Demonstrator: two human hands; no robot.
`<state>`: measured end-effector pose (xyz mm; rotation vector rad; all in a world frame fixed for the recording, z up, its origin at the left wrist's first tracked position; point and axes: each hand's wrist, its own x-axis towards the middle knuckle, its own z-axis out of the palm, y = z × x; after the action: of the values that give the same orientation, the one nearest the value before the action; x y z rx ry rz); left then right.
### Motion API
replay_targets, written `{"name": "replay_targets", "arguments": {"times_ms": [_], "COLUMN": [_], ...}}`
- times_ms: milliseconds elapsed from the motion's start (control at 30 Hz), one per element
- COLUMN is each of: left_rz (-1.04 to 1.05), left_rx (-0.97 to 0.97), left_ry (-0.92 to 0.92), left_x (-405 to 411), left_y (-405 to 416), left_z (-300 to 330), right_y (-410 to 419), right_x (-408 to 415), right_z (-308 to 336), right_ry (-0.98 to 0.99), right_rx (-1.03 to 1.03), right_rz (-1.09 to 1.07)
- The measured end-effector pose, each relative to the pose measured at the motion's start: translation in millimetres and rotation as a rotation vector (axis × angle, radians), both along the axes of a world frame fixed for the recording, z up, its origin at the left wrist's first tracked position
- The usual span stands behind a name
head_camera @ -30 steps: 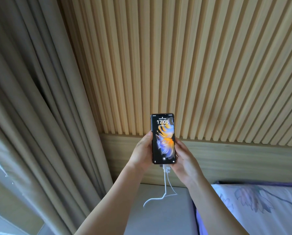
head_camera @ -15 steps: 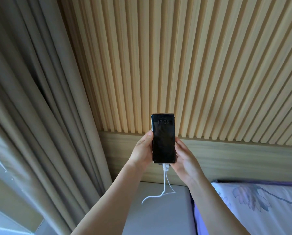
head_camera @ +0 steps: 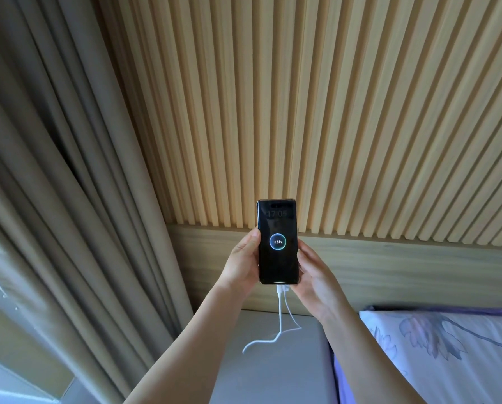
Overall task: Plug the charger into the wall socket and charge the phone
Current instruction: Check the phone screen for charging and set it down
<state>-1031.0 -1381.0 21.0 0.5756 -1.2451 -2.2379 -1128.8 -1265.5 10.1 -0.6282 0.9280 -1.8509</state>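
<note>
A black phone (head_camera: 277, 258) stands upright in front of the wooden headboard, held between both hands. Its dark screen shows a round charging ring reading 61%. My left hand (head_camera: 241, 265) grips its left edge with the thumb on the side. My right hand (head_camera: 314, 277) cups the right edge and lower corner. A white cable (head_camera: 280, 319) is plugged into the phone's bottom and drops in a loop onto the grey surface below. The wall socket and the charger block are hidden behind the phone and hands.
A slatted wooden wall panel (head_camera: 331, 112) rises behind. Beige curtains (head_camera: 69, 199) hang at the left. A grey padded surface (head_camera: 273, 371) lies beneath the hands, and a pale floral pillow (head_camera: 448, 351) sits at the right.
The lock-screen wallpaper went dark, then the charging ring with 61% appeared. Both hands and the phone stayed nearly in place.
</note>
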Motion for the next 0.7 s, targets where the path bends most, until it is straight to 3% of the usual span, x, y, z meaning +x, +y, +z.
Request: {"name": "replay_targets", "arguments": {"times_ms": [500, 700], "left_rz": [0.011, 0.028], "left_rx": [0.011, 0.059], "left_ry": [0.008, -0.063], "left_x": [-1.2, -0.4], "left_y": [-2.4, -7.4], "left_z": [-13.8, -41.3], "right_y": [-4.7, -3.0], "right_x": [-2.7, -1.0], "right_z": [-18.8, -34.9], "right_ry": [-0.01, 0.057], "right_rx": [-0.001, 0.166], "right_rz": [0.04, -0.014]}}
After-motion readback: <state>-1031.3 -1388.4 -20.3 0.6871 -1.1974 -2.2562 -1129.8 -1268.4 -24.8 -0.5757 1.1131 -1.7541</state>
